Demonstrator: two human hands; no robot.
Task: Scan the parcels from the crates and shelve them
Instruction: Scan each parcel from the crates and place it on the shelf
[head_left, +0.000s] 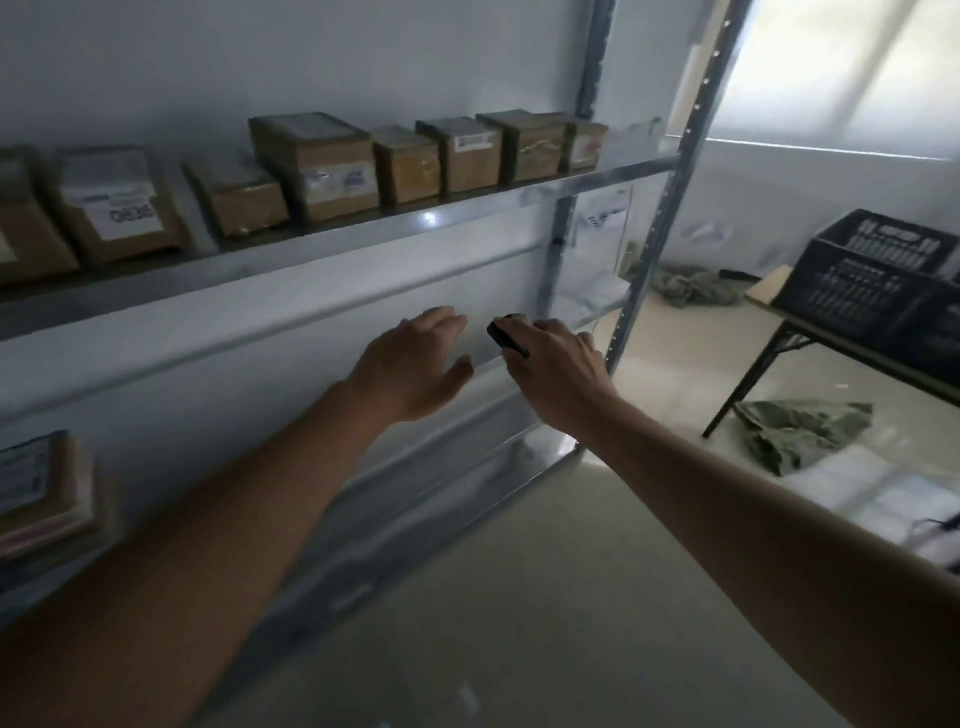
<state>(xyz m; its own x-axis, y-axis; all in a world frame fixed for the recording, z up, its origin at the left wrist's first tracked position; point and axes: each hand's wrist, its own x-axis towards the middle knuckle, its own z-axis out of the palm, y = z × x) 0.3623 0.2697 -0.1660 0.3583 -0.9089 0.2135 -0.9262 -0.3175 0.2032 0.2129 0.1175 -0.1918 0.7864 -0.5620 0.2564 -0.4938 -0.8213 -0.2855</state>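
So both hands are hanging in front of the shelf with no parcel: left hand (415, 364) fingers spreading loose, right hand (556, 374) gripping the scanner (506, 338). Next parcels are probably sitting in the crate (878, 275) on the desk (852, 338), well off to the right of the fingers, so the right hand's nearer.

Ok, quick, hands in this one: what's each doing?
Left hand: open, fingers relaxed, holding nothing.
Right hand: gripping a small black scanner.
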